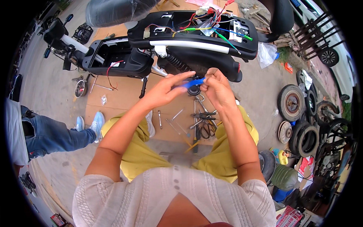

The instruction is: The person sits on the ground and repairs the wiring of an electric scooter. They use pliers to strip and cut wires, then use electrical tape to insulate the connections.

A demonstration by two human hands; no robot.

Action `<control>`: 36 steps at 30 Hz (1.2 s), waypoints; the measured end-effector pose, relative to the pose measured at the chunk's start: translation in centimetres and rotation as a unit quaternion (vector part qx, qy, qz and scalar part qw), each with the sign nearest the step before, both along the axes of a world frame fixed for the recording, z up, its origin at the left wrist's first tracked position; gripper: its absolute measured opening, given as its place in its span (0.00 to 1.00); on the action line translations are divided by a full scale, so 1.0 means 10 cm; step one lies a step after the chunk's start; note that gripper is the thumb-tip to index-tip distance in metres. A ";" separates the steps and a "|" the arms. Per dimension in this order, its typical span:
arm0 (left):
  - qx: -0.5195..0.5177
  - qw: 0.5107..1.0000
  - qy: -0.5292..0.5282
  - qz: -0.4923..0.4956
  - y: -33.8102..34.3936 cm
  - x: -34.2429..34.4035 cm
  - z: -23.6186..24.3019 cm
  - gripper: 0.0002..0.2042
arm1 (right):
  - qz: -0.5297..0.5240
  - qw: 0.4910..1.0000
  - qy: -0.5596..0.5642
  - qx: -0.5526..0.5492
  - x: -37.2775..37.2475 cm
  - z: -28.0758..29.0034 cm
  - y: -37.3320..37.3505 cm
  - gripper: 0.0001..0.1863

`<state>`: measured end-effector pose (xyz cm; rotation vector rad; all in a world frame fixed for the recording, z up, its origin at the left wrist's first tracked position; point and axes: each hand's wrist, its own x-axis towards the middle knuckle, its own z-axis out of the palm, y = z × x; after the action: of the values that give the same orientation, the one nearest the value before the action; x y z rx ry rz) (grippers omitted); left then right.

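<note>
Blue strip [193,83]: spans the gap between the fingers of left hand [162,90] and right hand [219,90], in mid-air on the near side of the bike [193,44]. At the right end, pinched between thumb and curled fingertips, probably for a firm anchor. At the left end, lies by outstretched fingers and a parted thumb; cannot tell whether gripped there or merely touched. Likely held two-handed for steadiness.

Beyond the fingers, on top of the bike: loose coloured wires [211,14] in an open tray, apparently left exposed for access. Below the fingers, on the ground: cardboard [121,102] bearing pliers [206,115] and a spanner [159,119], judged set there for easy reach and clear of bare paving. Well apart, to the right of the fingers: worn tyres [283,99], seemingly stacked out of the way.

As to appearance: bright blue, narrow, seemingly thin. Runs aslant from left fingers to right fingertips. Blurs toward the left end; cannot confirm material, full length or condition of edges.
</note>
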<state>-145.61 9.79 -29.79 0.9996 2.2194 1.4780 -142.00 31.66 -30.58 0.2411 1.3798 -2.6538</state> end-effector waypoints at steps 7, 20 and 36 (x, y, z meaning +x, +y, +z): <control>-0.088 0.994 0.019 0.069 0.01 -0.09 -0.19 0.29 | -0.068 0.951 0.104 0.282 0.17 0.13 -0.23 0.16; 0.105 0.956 -0.258 -0.094 -0.17 -0.17 -0.12 0.27 | -0.107 0.972 0.128 0.166 0.12 0.30 0.18 0.13; -0.053 0.977 -0.203 0.041 -0.20 -0.31 -0.24 0.18 | -0.073 0.980 0.123 0.135 0.06 0.17 0.21 0.18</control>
<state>-148.69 7.75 -32.23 0.5186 2.0339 1.4274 -141.43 33.79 -28.87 0.0437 1.8715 -2.6781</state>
